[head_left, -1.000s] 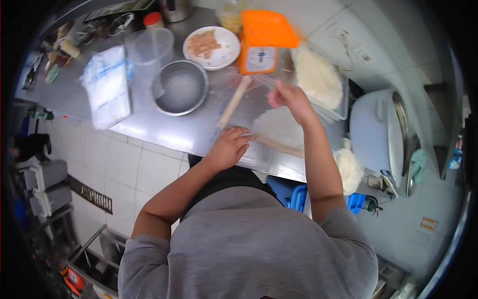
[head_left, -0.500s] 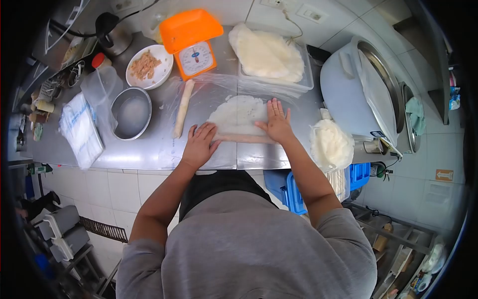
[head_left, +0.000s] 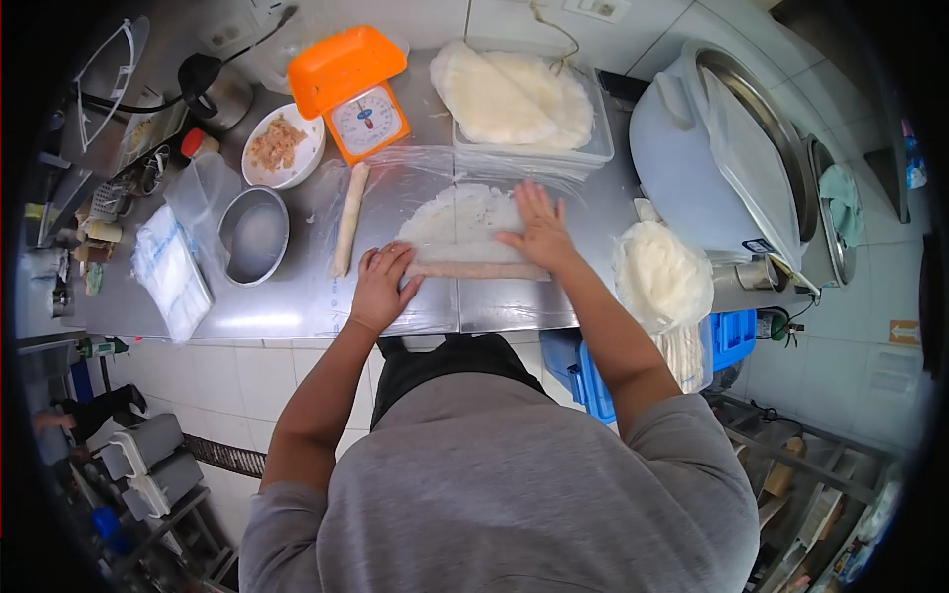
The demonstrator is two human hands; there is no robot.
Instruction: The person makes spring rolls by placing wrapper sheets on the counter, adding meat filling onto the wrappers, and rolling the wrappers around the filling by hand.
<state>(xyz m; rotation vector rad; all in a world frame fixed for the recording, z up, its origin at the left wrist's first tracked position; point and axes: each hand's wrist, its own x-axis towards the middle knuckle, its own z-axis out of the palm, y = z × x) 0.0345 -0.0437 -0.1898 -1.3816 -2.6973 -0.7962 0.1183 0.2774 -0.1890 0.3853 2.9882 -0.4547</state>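
Note:
A thin whitish round wrapper sheet point(head_left: 457, 212) lies flat on the steel table, with a long pale pinkish roll of filling point(head_left: 479, 270) along its near edge. My left hand point(head_left: 384, 285) rests at the left end of that roll, fingers slightly apart and gripping nothing. On the right side of the sheet, my right hand point(head_left: 542, 229) lies flat with its fingers stretched out, the thumb over the sheet. Left of the sheet is another long slim roll point(head_left: 350, 219), lying by itself on clear plastic film.
Behind stand an orange kitchen scale point(head_left: 367, 121), a white bowl point(head_left: 313, 163) of pinkish filling, and a clear tub point(head_left: 598, 148) topped with stacked wrappers. A metal bowl point(head_left: 280, 232) of liquid is left. More wrappers point(head_left: 660, 272) and a large white container point(head_left: 664, 148) stand right.
The view has shifted a little, so the table things sit further left in it. Both hands stay in nearly the same places beside the sheet and roll.

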